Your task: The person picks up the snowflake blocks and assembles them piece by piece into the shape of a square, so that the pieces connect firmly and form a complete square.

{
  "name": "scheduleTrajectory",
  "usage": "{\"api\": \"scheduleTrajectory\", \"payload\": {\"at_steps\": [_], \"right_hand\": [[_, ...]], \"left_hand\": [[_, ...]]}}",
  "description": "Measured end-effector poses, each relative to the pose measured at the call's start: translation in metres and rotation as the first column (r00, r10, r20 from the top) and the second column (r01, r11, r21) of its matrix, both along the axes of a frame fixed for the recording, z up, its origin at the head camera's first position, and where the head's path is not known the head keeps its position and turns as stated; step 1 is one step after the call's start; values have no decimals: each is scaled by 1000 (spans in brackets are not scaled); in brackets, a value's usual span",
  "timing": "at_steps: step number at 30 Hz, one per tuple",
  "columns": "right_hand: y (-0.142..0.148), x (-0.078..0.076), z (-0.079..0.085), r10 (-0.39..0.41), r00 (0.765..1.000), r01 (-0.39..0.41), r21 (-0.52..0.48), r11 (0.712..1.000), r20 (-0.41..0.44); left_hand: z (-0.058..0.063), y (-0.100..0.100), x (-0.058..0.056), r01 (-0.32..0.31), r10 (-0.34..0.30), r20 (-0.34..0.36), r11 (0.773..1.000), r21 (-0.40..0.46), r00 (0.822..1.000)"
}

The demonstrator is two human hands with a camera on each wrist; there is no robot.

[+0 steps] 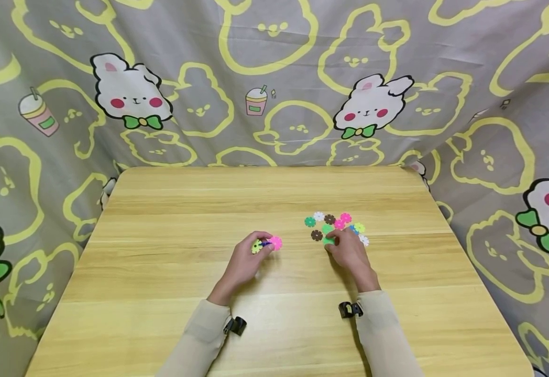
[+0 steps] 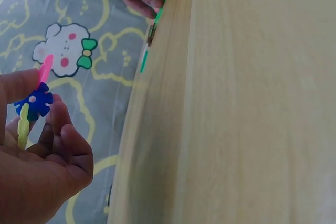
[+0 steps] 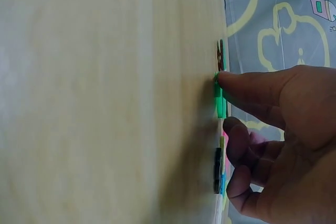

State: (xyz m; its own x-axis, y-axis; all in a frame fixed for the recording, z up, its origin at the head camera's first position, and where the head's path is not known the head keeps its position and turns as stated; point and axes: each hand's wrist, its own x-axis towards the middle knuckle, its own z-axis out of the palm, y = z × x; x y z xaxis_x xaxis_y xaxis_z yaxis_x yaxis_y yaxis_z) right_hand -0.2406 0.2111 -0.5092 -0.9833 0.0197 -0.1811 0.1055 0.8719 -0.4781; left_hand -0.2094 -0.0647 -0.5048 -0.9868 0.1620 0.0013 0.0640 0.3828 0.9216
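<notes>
My left hand [image 1: 250, 254] pinches a small joined piece of plastic snowflake discs just above the table. In the left wrist view, this piece has a pink disc [image 2: 45, 71], a blue disc [image 2: 38, 106] and a yellow disc [image 2: 23, 127] slotted together. To the right, my right hand [image 1: 348, 251] reaches down to a scattered group of loose discs. Its thumb and curled fingers are at a green disc [image 1: 328, 241], seen edge-on as a green disc [image 3: 219, 100] in the right wrist view. Fingers partly hide that disc.
Around the right hand lie several loose discs: a dark green disc [image 1: 309, 222], a white disc [image 1: 319, 215], a brown disc [image 1: 317, 235], a pink disc [image 1: 346, 217] and a yellow disc [image 1: 360, 227]. The wooden table [image 1: 161, 314] meets a patterned curtain [image 1: 199, 104] behind.
</notes>
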Motion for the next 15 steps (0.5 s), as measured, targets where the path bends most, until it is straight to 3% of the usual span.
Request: {"api": "scheduleTrajectory", "payload": {"at_steps": [15], "right_hand": [[3, 3, 2, 43, 999, -43, -5, 999, 10]], "left_hand": [[1, 1, -1, 1, -1, 5, 1000, -4, 1000]]}}
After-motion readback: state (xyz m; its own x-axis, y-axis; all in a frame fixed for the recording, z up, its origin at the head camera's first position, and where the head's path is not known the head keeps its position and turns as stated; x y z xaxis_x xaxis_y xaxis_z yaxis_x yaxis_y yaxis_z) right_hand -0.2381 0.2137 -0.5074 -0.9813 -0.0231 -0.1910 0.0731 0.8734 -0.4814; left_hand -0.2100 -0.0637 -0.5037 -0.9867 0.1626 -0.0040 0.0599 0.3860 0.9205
